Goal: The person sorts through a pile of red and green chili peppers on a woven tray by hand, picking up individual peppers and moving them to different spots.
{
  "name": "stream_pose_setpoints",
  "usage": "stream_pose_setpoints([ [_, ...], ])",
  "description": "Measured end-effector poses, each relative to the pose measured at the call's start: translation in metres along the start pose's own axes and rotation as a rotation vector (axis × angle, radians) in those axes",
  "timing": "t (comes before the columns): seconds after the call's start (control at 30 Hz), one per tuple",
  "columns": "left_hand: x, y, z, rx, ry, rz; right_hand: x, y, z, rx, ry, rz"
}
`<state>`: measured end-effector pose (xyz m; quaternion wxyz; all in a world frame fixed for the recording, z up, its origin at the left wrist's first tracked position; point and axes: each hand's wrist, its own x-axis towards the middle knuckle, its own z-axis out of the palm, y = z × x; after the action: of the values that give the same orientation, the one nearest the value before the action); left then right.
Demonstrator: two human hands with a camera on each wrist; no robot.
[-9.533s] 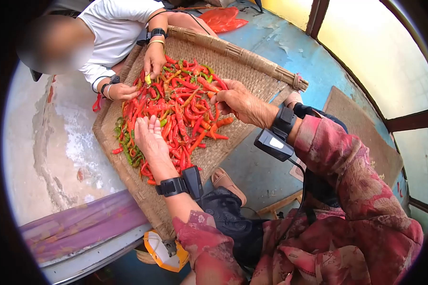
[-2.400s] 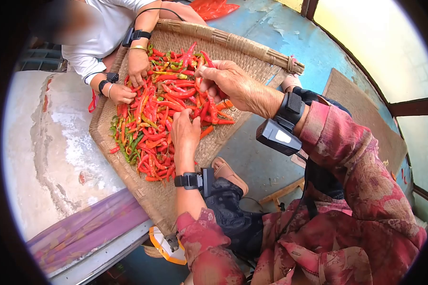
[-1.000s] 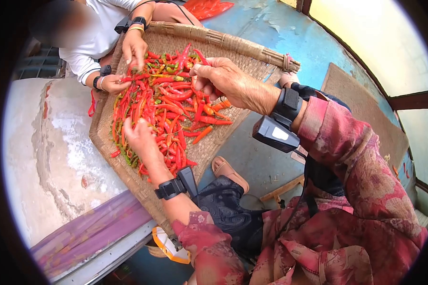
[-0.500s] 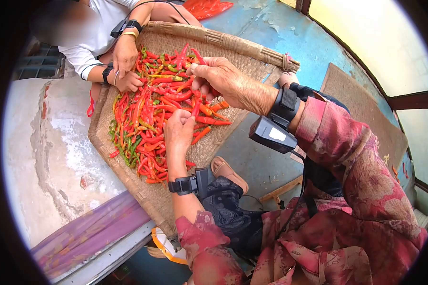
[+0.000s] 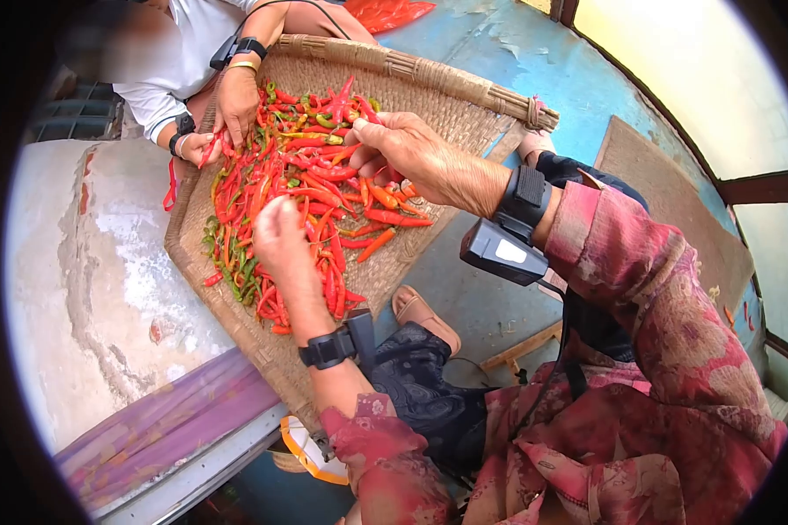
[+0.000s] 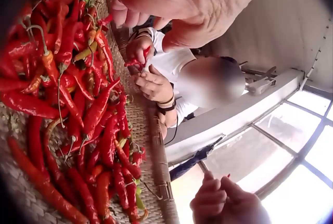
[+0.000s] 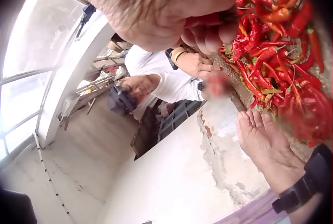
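Note:
Red, orange and green peppers (image 5: 320,188) lie heaped on a woven tray (image 5: 394,92). My left hand (image 5: 287,254) is blurred above the near left part of the heap; the right wrist view shows that hand (image 7: 268,143) with fingers spread and nothing in the palm. Over the heap's right side my right hand (image 5: 411,157) has its fingers curled, and a red pepper (image 7: 205,21) shows between palm and fingers in the right wrist view. In the left wrist view my left hand (image 6: 182,8) is beside the peppers (image 6: 67,104).
Across the tray, another person in a white top (image 5: 171,52) has both hands at the far left edge, holding something red. A pale ledge (image 5: 105,280) with purple cloth (image 5: 166,420) runs along the left. A red bag (image 5: 390,13) lies on the blue floor.
My left hand has moved left, away from my right hand, its fingers now apart. My right hand stays nearly in place. The other person's hands have shifted left and lifted something red.

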<state>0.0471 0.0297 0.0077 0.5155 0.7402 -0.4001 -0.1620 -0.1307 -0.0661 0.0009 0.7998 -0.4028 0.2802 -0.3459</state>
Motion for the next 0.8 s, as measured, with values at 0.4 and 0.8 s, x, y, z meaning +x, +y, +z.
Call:
stream_pose_setpoints([
  [0.4, -0.048, 0.035, 0.060, -0.333, -0.500, -0.253, -0.005, 0.014, 0.009, -0.098, -0.087, -0.146],
  [0.8, 0.008, 0.006, -0.008, -0.528, 0.197, -0.145, 0.015, 0.016, -0.014, -0.636, -0.064, -0.149],
])
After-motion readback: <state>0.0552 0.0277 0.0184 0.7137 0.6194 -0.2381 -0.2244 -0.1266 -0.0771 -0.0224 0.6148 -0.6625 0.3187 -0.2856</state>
